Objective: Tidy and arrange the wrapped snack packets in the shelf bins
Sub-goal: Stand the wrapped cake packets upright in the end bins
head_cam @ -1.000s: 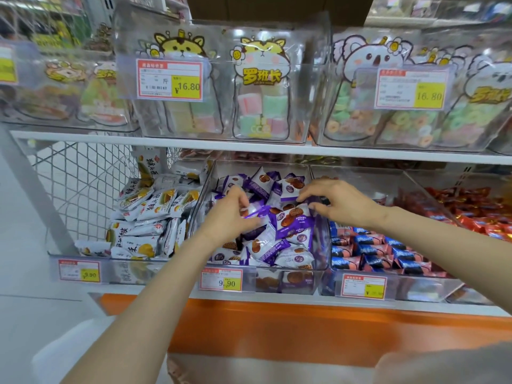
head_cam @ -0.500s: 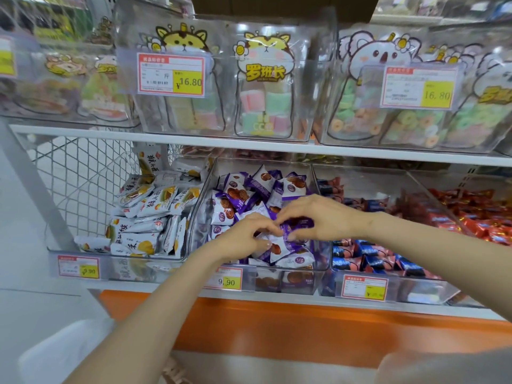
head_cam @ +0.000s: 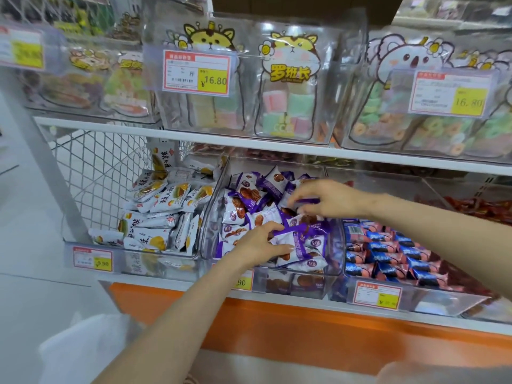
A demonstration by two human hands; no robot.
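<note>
Currently, in the middle bin (head_cam: 338,245), one purple packet (head_cam: 289,241) is being gripped by the left hand (head_cam: 260,241) near the front — a second packet (head_cam: 308,201) is being pinched by the right hand (head_cam: 332,200) behind.

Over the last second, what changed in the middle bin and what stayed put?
The hands, which met over the pile half a second ago, have parted: the left hand, low near the front of the middle bin, grips a purple-and-white packet; the right hand drew back, pinching another purple packet. Yellow-printed packets and blue packets beside it stayed put.
</note>
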